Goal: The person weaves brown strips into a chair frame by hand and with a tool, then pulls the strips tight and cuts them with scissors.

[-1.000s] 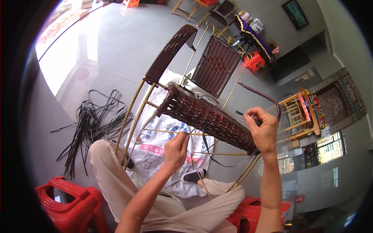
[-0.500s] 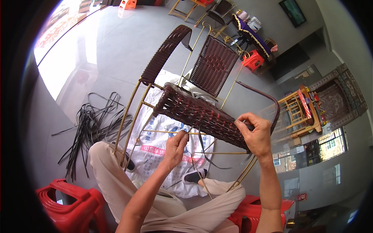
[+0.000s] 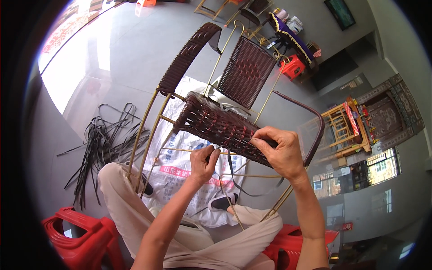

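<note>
A chair with a brass-coloured metal frame [image 3: 148, 135] stands tilted before me, its seat woven from dark brown strips [image 3: 216, 123] with reddish ones among them. My left hand [image 3: 203, 163] is closed in a pinch below the seat's near edge, a thin tip showing at its fingers. On the right part of that edge, my right hand [image 3: 282, 150] pinches against the weave; something dark shows under its fingers, its kind hidden. From the seat edge between my hands, a loose dark strip [image 3: 234, 177] hangs in a curve. The woven backrest [image 3: 247, 72] rises behind the seat.
A pile of loose dark strips [image 3: 96, 148] lies on the floor at left. Under the chair is a white printed sack [image 3: 175, 193]. Red plastic stools [image 3: 83, 234] stand at the lower left and beneath me. Wooden furniture [image 3: 342, 128] is at right.
My right hand has moved left along the seat edge, toward my left hand. The left hand has shifted slightly up and stays in its pinch. The chair appears slightly higher in view.
</note>
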### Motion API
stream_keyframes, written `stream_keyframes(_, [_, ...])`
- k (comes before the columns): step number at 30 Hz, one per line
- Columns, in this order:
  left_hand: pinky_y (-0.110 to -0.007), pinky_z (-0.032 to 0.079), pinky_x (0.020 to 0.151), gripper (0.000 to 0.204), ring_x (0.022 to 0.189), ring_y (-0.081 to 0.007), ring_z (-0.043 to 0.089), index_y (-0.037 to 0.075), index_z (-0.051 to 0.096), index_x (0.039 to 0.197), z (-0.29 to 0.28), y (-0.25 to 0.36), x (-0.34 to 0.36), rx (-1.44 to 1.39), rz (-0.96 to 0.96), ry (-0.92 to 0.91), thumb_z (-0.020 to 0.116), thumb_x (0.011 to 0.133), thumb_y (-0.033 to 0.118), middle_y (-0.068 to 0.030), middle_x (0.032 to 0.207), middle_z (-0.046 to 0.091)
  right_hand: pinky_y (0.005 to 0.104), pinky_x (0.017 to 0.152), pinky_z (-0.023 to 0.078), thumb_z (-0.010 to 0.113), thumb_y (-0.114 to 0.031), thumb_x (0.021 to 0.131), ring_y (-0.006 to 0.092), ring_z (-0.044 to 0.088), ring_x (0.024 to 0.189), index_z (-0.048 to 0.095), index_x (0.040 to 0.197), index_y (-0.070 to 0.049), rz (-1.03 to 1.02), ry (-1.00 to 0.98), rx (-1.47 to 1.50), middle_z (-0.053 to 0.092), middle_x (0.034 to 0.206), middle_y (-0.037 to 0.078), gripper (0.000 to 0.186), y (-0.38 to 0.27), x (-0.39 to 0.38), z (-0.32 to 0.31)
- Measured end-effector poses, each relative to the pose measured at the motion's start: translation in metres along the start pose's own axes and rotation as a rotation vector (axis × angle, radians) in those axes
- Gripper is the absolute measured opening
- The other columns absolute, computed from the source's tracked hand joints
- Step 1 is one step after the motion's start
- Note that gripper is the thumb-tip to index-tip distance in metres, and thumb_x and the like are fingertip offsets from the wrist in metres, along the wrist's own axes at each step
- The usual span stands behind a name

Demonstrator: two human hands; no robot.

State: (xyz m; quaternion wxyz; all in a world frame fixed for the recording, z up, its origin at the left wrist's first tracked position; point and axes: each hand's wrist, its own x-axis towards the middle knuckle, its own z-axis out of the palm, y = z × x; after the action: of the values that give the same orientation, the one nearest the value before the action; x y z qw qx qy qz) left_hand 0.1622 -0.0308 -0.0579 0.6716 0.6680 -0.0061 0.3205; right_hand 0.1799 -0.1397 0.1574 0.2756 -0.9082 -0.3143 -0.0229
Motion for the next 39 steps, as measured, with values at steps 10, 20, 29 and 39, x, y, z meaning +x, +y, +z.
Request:
stream_keyframes(10, [-0.035,0.029,0.039,0.026,0.036,-0.0279,0.039,0.000,0.040,0.052,0.018,-0.003,0.005,0.005,-0.040,0.058,0.055,0.072,0.007,-0.0144,0.044,0.037,0.0346,0.055,0.046,0.060,-0.007,0.077,0.0287,0.060,0.060,0.059,0.077,0.000,-0.145,-0.012,-0.057,0.061,0.068,0.015,0.007,0.002,0.016,0.025])
stream_keyframes(20, [-0.046,0.041,0.053,0.025,0.058,-0.0393,0.054,0.001,0.052,0.060,0.014,0.019,0.008,0.343,-0.231,0.051,0.053,0.078,0.018,-0.0188,0.058,0.053,0.0347,0.058,0.047,0.058,-0.004,0.076,0.0302,0.061,0.062,0.060,0.081,0.001,-0.119,-0.049,-0.078,0.062,0.071,0.016,0.008,0.006,0.016,0.028])
stream_keyframes(29, [-0.048,0.043,0.056,0.028,0.060,-0.0402,0.055,0.002,0.054,0.064,0.017,0.010,0.006,0.474,-0.308,-0.004,0.051,0.083,0.022,-0.0210,0.060,0.055,0.0253,0.048,0.042,0.059,-0.005,0.080,0.0089,0.054,0.051,0.062,0.082,-0.002,-0.010,0.222,0.039,0.056,0.056,0.005,0.004,0.036,0.035,0.027])
stream_keyframes(39, [-0.047,0.043,0.056,0.022,0.061,-0.0404,0.055,0.004,0.058,0.068,0.015,0.029,0.013,0.486,-0.326,-0.025,0.052,0.082,0.019,-0.0192,0.062,0.057,0.0212,0.051,0.040,0.060,-0.008,0.079,0.0060,0.051,0.054,0.063,0.082,-0.002,0.264,-0.028,0.337,0.058,0.061,-0.001,0.008,0.115,0.060,0.046])
